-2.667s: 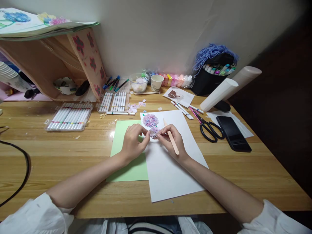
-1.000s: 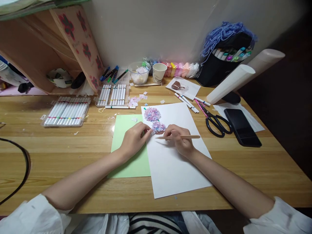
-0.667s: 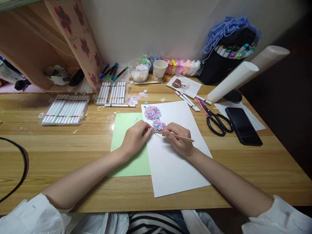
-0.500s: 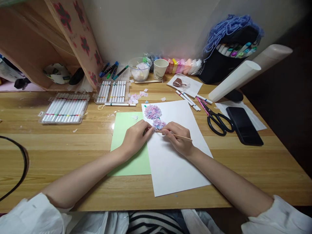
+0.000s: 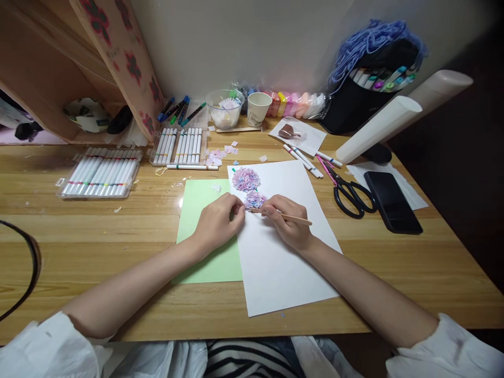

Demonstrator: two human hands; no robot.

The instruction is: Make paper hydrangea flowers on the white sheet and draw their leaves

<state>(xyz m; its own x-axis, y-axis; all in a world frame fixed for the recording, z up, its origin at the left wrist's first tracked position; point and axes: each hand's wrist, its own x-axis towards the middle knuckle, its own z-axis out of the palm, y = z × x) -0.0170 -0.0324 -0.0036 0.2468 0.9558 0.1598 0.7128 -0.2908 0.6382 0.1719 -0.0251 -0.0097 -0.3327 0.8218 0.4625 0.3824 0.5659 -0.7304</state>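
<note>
My right hand [image 5: 289, 220] grips a thin wooden stick [image 5: 301, 220] like a pen, its tip at the lower edge of the smaller paper flower cluster [image 5: 255, 199]. My left hand [image 5: 218, 220] rests at the left edge of the white sheet [image 5: 291, 273], thumb and forefinger drawn together beside the stick's tip. Whether anything is between those fingers I cannot make out. Above sits a larger cluster [image 5: 246, 179] of pink, purple and blue paper bits with a small green piece at its top left. Part of a green sheet [image 5: 208, 268] lies under my left hand and the white sheet.
Black-handled scissors [image 5: 352, 197] and a phone [image 5: 392, 202] lie to the right. Marker cases [image 5: 102, 176] stand left. Behind are paper scraps [image 5: 216, 156], a clear bowl [image 5: 224, 110], a paper cup [image 5: 259, 108], loose markers [image 5: 303, 160] and a white tube [image 5: 380, 128].
My left fingers have drawn slightly away from the stick's tip, so more of the tip shows. My right hand keeps its grip in nearly the same place. The view has shifted slightly.
</note>
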